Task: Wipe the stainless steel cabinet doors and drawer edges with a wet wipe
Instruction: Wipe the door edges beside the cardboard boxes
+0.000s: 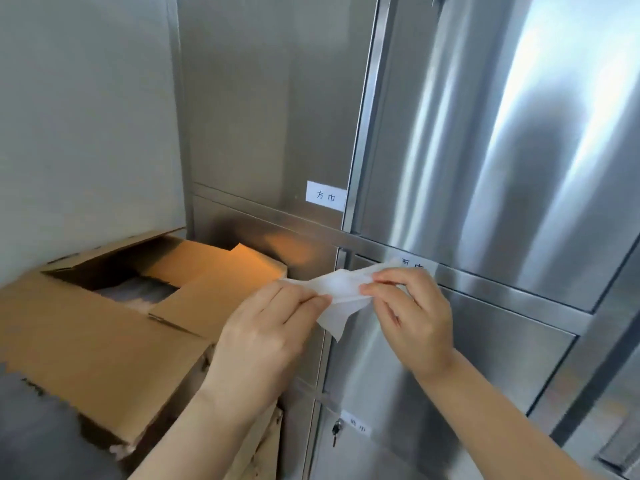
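Note:
A white wet wipe point(341, 296) is stretched between both hands, in front of the stainless steel cabinet point(485, 168). My left hand point(263, 336) pinches its left end between thumb and fingers. My right hand point(414, 313) pinches its right end, close to the horizontal drawer edge point(502, 289) below the tall right door. The wipe's lower corner hangs free and does not touch the steel. The upper left door point(270, 109) carries a white paper label point(326, 195). A second label point(412, 263) sits partly hidden behind the wipe and my right fingers.
An open cardboard box point(104, 327) stands against the cabinet's left side, its flaps raised, with wrapped goods inside. A grey wall point(86, 116) rises behind it. Low down, a key point(336, 429) hangs in a lock beside a third label point(358, 427).

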